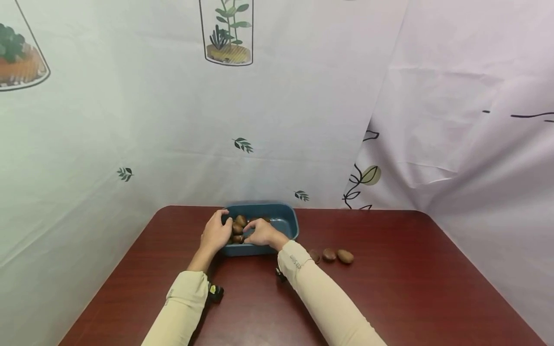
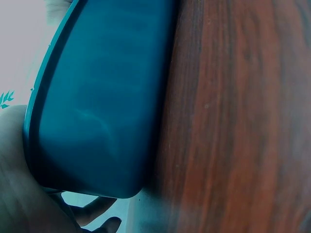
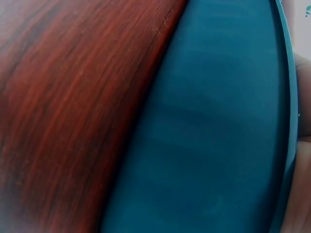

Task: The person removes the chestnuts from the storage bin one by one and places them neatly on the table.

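A blue plastic basin stands near the table's far edge. Several glossy brown oval things lie in its left part. My left hand grips the basin's left end, its thumb over the rim; in the left wrist view, curled fingers show outside the end wall. My right hand reaches over the near rim, fingers bent down among the brown ovals. In the right wrist view the basin wall hides its fingertips; I cannot tell whether they pinch one.
On the dark red wooden table, right of the basin, lie a brown oval, another beside it, and a third partly behind the right sleeve. A white patterned cloth hangs close behind the table.
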Demonstrator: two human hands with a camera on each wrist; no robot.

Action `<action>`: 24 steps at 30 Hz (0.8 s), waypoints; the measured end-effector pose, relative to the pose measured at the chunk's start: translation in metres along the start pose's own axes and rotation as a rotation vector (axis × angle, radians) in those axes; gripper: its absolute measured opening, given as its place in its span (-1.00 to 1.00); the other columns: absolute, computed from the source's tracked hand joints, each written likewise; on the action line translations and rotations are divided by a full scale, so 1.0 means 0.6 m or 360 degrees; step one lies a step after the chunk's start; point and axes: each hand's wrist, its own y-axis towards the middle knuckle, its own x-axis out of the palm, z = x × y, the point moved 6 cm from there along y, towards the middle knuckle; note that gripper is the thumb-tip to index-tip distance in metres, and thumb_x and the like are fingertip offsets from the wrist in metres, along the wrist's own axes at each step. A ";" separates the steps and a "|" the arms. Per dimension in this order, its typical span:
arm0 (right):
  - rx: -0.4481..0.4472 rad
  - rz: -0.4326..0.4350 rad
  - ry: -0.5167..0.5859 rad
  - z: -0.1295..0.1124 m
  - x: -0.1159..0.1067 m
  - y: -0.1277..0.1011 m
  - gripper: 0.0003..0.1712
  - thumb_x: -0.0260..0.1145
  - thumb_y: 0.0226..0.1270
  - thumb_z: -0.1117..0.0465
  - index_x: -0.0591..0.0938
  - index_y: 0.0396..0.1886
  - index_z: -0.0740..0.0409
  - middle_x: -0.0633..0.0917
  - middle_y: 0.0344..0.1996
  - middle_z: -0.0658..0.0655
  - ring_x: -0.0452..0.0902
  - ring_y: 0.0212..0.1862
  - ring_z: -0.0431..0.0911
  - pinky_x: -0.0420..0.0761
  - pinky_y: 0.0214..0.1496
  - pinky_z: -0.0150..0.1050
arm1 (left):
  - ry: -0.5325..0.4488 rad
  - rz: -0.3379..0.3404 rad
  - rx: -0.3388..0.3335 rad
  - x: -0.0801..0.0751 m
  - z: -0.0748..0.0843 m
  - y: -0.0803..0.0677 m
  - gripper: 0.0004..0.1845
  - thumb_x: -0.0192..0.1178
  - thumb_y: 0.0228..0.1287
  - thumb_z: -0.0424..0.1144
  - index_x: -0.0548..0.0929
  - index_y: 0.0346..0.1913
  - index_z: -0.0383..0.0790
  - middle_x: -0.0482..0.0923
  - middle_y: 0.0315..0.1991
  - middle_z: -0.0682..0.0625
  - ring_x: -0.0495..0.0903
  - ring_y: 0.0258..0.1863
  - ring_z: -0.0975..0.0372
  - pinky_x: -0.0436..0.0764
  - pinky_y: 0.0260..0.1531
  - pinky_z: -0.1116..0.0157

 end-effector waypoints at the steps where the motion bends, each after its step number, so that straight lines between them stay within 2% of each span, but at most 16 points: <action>1: 0.0010 -0.0002 -0.0005 0.001 0.000 0.001 -0.64 0.45 0.21 0.28 0.71 0.03 0.15 0.70 -0.06 0.17 0.67 -0.12 0.03 0.62 -0.10 -0.17 | -0.0005 0.0002 -0.0001 0.000 0.001 0.000 -0.51 -0.10 0.53 -0.08 0.33 0.41 -0.15 0.25 0.46 -0.14 0.30 0.36 -0.14 0.23 0.17 -0.33; 6: 0.0048 0.0026 -0.0044 0.006 -0.002 0.003 -0.77 0.48 0.18 0.23 0.74 -0.14 0.10 0.58 0.18 0.14 0.60 0.00 0.02 0.60 0.00 -0.13 | -0.0013 0.0008 -0.0016 -0.002 0.003 -0.002 -0.52 -0.09 0.53 -0.09 0.34 0.41 -0.14 0.25 0.46 -0.13 0.29 0.37 -0.14 0.21 0.19 -0.33; 10: 0.0071 0.0015 -0.0030 0.010 0.001 0.001 -0.85 0.50 0.17 0.20 0.74 -0.27 0.10 0.62 0.07 0.13 0.59 -0.01 0.01 0.59 0.05 -0.10 | -0.0013 0.0002 -0.0018 0.000 0.003 -0.003 -0.52 -0.09 0.52 -0.10 0.34 0.41 -0.14 0.24 0.46 -0.13 0.27 0.38 -0.14 0.20 0.19 -0.33; 16: 0.0051 0.0026 -0.0003 0.009 0.002 0.000 -0.90 0.49 0.16 0.22 0.74 -0.37 0.13 0.65 -0.20 0.04 0.59 -0.12 -0.08 0.59 0.04 -0.16 | 0.0007 -0.0007 -0.0022 0.002 0.000 -0.003 -0.51 -0.09 0.52 -0.07 0.34 0.42 -0.14 0.24 0.46 -0.12 0.28 0.38 -0.14 0.22 0.18 -0.33; 21: -0.0002 0.0072 -0.0020 0.003 -0.003 -0.001 -0.90 0.52 0.12 0.22 0.74 -0.43 0.11 0.64 -0.28 0.00 0.55 -0.28 -0.14 0.56 -0.15 -0.27 | 0.0000 -0.0011 -0.0021 0.002 0.000 -0.001 -0.51 -0.09 0.52 -0.07 0.34 0.42 -0.12 0.24 0.47 -0.11 0.28 0.38 -0.13 0.22 0.19 -0.32; 24: -0.0073 0.0102 -0.0020 -0.001 -0.007 -0.002 -0.88 0.55 0.10 0.21 0.73 -0.45 0.10 0.65 -0.24 0.00 0.52 -0.31 -0.16 0.53 -0.23 -0.30 | 0.0007 -0.0012 -0.0016 0.001 0.002 0.000 -0.50 -0.10 0.52 -0.07 0.33 0.42 -0.12 0.24 0.47 -0.11 0.28 0.38 -0.13 0.22 0.18 -0.32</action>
